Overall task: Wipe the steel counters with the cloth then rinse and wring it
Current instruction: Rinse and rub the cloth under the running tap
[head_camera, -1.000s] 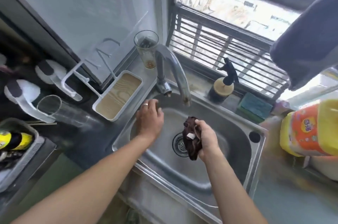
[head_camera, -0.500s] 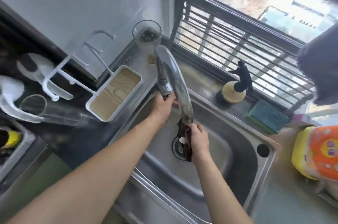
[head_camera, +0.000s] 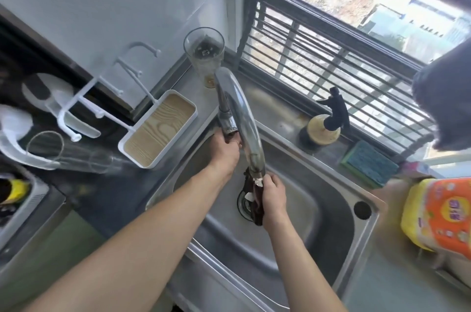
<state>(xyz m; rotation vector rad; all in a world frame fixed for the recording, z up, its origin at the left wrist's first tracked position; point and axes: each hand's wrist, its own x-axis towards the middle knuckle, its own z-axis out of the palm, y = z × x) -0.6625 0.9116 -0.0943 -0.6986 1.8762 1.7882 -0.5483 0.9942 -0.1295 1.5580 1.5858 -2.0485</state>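
A dark maroon cloth (head_camera: 254,197) with a small white tag hangs bunched from my right hand (head_camera: 274,193), which is closed on it right under the spout of the curved steel faucet (head_camera: 242,118), above the drain (head_camera: 243,203) of the steel sink (head_camera: 328,212). My left hand (head_camera: 225,151) reaches to the faucet's base, its fingers wrapped around the part under the chrome collar. I see no water stream from the spout.
A glass (head_camera: 205,57) stands behind the faucet. A white tray rack (head_camera: 158,128) and a lying glass (head_camera: 68,153) are at left. A spray bottle (head_camera: 325,125) and green sponge (head_camera: 369,161) sit on the back ledge; a yellow-orange pack (head_camera: 441,217) at right.
My left hand moved from the sink's back edge up to the faucet base. My right hand lifted the cloth up under the spout. The camera tilted closer.
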